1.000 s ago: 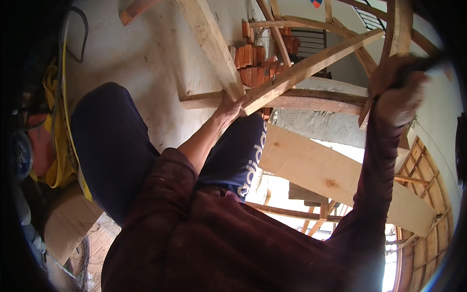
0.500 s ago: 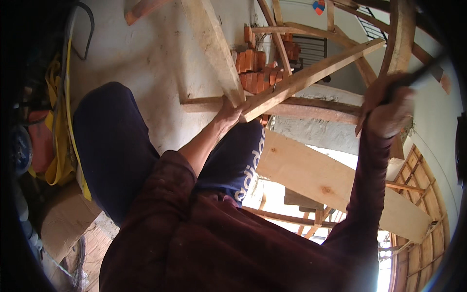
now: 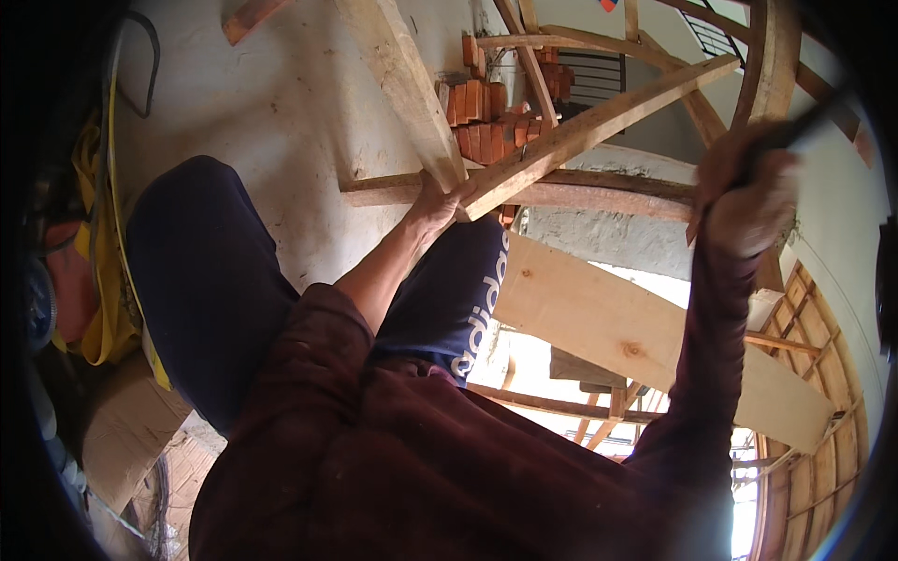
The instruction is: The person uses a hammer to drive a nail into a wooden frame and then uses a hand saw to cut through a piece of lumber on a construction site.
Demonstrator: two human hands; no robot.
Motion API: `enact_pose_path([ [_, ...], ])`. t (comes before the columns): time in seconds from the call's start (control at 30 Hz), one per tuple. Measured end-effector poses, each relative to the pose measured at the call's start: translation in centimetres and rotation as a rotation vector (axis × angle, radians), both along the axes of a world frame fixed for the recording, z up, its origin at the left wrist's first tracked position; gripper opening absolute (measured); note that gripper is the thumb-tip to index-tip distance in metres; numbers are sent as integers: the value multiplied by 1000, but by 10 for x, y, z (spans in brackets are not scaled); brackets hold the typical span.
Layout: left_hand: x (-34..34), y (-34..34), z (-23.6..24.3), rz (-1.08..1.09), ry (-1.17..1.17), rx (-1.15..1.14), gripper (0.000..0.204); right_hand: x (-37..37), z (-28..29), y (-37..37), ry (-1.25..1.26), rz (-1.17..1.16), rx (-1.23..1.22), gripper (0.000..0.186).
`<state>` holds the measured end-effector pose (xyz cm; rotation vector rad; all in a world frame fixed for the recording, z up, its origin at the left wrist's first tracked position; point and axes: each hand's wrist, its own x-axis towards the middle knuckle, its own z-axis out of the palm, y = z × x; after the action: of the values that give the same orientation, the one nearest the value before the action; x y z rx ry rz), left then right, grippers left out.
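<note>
Left hand (image 3: pixel 435 208) sits at the joint where a steep post (image 3: pixel 398 79), a slanted batten (image 3: pixel 599 126) and a horizontal rail (image 3: pixel 561 192) cross; timber closes it in above and to the right. Open gap left of the post, over bare concrete floor (image 3: pixel 271 103). Brick stack (image 3: pixel 491 117) fills the space behind the joint. Right hand (image 3: pixel 744 201) is raised beside a curved rib (image 3: pixel 772 65); free air between it and the batten. Wide plank (image 3: pixel 645 341) blocks the way below.

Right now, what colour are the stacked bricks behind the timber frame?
Orange-red; the stacked bricks show best in the head view, behind the timber frame.
</note>
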<state>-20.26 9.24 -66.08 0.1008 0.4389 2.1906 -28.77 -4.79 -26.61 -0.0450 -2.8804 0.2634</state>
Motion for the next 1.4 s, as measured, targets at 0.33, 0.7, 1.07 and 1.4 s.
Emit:
enact_pose_path([
  [0.33, 33, 20, 13, 71, 8, 73, 128, 121, 3, 118, -825, -552, 579, 32],
  [0.7, 32, 18, 18, -64, -41, -103, 90, 135, -1, 145, -359, 47, 1061, 38],
  [1.07, 21, -3, 42, -63, -67, 10, 82, 4, 17, -23, 175, 61, -197, 61],
  [1.4, 26, 11, 15, 79, -32, 111, 141, 119, 12, 85, -709, -617, 333, 36],
])
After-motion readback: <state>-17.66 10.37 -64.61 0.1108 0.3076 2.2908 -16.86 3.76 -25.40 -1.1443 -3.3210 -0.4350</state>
